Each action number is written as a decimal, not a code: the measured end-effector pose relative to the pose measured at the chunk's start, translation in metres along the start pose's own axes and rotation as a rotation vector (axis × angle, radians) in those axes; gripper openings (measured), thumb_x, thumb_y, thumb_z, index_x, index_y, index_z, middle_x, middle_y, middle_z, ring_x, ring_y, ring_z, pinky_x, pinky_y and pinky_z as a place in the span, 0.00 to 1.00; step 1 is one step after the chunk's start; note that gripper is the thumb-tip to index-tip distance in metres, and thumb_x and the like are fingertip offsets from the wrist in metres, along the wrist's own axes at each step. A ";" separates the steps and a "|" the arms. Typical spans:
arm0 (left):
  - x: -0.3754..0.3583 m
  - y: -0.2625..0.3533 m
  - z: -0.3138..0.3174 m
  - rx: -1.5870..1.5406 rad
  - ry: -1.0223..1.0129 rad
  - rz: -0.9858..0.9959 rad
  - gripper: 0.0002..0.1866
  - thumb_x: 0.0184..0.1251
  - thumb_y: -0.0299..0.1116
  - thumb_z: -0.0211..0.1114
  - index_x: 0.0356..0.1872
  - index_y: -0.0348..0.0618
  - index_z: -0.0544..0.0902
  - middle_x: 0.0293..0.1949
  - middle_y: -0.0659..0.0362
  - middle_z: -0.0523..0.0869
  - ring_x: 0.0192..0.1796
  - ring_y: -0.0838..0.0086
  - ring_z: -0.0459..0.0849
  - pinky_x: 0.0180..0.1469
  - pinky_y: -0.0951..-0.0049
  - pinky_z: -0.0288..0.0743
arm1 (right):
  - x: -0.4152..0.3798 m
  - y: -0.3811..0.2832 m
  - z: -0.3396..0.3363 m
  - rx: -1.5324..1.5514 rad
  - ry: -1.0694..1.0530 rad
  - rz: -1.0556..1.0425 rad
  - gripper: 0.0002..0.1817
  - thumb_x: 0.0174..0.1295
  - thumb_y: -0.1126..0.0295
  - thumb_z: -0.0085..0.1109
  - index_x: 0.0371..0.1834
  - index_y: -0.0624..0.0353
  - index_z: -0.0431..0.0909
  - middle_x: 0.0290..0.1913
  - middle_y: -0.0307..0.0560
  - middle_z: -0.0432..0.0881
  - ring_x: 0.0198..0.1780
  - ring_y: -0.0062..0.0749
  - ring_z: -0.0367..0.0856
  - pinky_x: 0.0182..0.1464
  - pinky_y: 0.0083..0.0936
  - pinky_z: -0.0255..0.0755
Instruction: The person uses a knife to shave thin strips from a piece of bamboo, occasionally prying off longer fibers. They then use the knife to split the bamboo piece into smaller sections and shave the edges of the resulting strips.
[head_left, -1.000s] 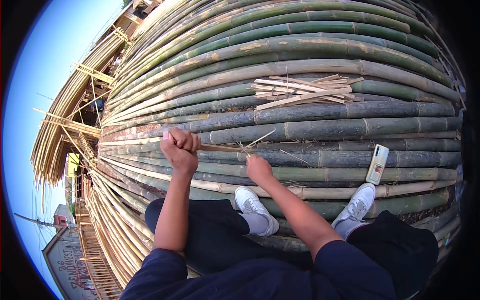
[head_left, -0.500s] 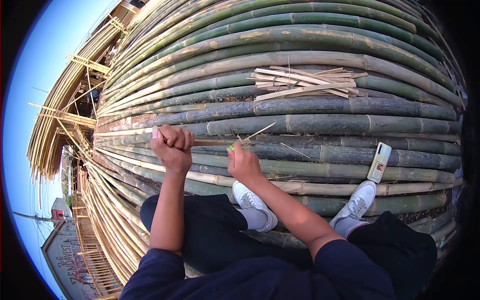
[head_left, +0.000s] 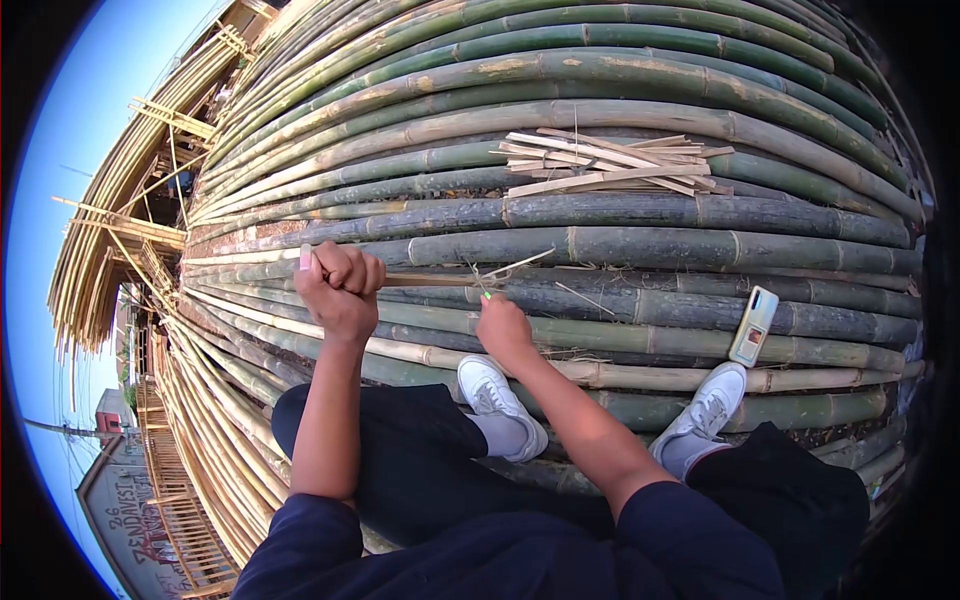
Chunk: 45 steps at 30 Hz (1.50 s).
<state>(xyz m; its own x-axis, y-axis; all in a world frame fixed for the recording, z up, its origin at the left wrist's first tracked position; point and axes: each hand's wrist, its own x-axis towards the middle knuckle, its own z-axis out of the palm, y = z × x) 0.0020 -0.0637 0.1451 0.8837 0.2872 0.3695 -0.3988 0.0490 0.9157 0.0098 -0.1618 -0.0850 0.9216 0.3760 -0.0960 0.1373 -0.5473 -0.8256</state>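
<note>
Bamboo strip (head_left: 430,281) has L hand (head_left: 340,292) clamped on one end in a fist, R hand (head_left: 505,328) curled round a sm. green tool (head_left: 487,295), prob. a knife, nr the other end by a pale sliver (head_left: 522,262), all over bamboo poles (head_left: 640,246). If tool skids or strip twists, could gouge it or nick a hand. Vs prev. frame, R hand's farther from L hand.

Person's bare left hand (head_left: 340,292) curled in a tight fist, thumb (head_left: 306,260) on its outer side, bare left forearm (head_left: 327,420) stretched forward, bare right hand (head_left: 505,325) closed, slightly nearer the body, bare right forearm (head_left: 575,405) slanting inward, hands apart.
</note>
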 end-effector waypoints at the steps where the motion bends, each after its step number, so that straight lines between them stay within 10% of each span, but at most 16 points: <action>1: -0.001 -0.001 0.004 -0.020 0.054 -0.005 0.23 0.73 0.46 0.36 0.14 0.52 0.54 0.10 0.67 0.48 0.12 0.78 0.41 0.17 0.73 0.40 | -0.004 -0.022 -0.023 0.042 0.020 -0.044 0.17 0.70 0.59 0.43 0.35 0.65 0.70 0.26 0.61 0.81 0.29 0.59 0.82 0.30 0.48 0.76; 6: -0.002 0.001 -0.003 0.008 0.038 0.015 0.23 0.73 0.46 0.36 0.15 0.52 0.54 0.10 0.67 0.49 0.12 0.78 0.42 0.17 0.73 0.41 | -0.006 -0.002 -0.003 0.162 0.127 -0.286 0.19 0.71 0.58 0.42 0.36 0.67 0.70 0.27 0.63 0.82 0.31 0.58 0.83 0.31 0.46 0.77; 10: -0.002 -0.002 0.002 0.004 -0.011 -0.027 0.23 0.71 0.49 0.36 0.16 0.50 0.55 0.11 0.67 0.49 0.14 0.78 0.44 0.18 0.73 0.43 | -0.003 -0.010 0.000 0.054 0.065 0.060 0.14 0.68 0.62 0.47 0.32 0.63 0.68 0.23 0.60 0.80 0.26 0.56 0.81 0.27 0.46 0.74; 14: -0.002 0.000 -0.007 0.009 0.027 -0.009 0.23 0.71 0.49 0.36 0.17 0.50 0.55 0.12 0.67 0.49 0.15 0.79 0.43 0.19 0.73 0.43 | -0.007 0.010 0.009 0.211 0.198 -0.331 0.16 0.70 0.61 0.43 0.35 0.65 0.71 0.30 0.60 0.82 0.31 0.59 0.82 0.33 0.49 0.76; 16: 0.001 0.000 -0.008 0.017 0.069 -0.011 0.22 0.72 0.49 0.36 0.17 0.50 0.55 0.12 0.66 0.49 0.15 0.79 0.43 0.20 0.72 0.43 | -0.001 0.059 0.047 -0.016 0.005 0.154 0.16 0.70 0.59 0.44 0.32 0.62 0.68 0.26 0.60 0.81 0.27 0.58 0.81 0.28 0.47 0.74; 35: -0.004 0.001 -0.001 0.032 0.052 -0.026 0.22 0.72 0.46 0.36 0.16 0.49 0.54 0.11 0.66 0.50 0.13 0.79 0.44 0.18 0.73 0.44 | 0.023 -0.017 -0.045 0.273 0.194 -0.012 0.15 0.70 0.62 0.42 0.33 0.65 0.68 0.23 0.68 0.77 0.28 0.65 0.77 0.31 0.54 0.69; 41: -0.002 0.003 -0.007 0.035 0.061 -0.034 0.21 0.70 0.45 0.37 0.16 0.49 0.55 0.11 0.66 0.50 0.14 0.79 0.44 0.18 0.73 0.44 | -0.005 -0.094 -0.129 0.597 0.287 -0.420 0.07 0.68 0.72 0.42 0.36 0.66 0.65 0.22 0.63 0.74 0.25 0.61 0.76 0.28 0.45 0.68; 45: 0.000 0.002 -0.001 0.079 0.052 0.004 0.22 0.71 0.47 0.36 0.16 0.50 0.54 0.11 0.66 0.49 0.13 0.79 0.43 0.18 0.73 0.43 | -0.011 -0.054 -0.050 0.502 0.503 -0.489 0.07 0.66 0.73 0.43 0.38 0.66 0.66 0.25 0.62 0.78 0.26 0.56 0.80 0.28 0.44 0.71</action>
<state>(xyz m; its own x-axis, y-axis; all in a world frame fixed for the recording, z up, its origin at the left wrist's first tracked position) 0.0013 -0.0626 0.1466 0.8677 0.3363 0.3662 -0.3796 -0.0276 0.9248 0.0105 -0.1741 -0.0115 0.8685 0.0420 0.4939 0.4930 0.0293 -0.8695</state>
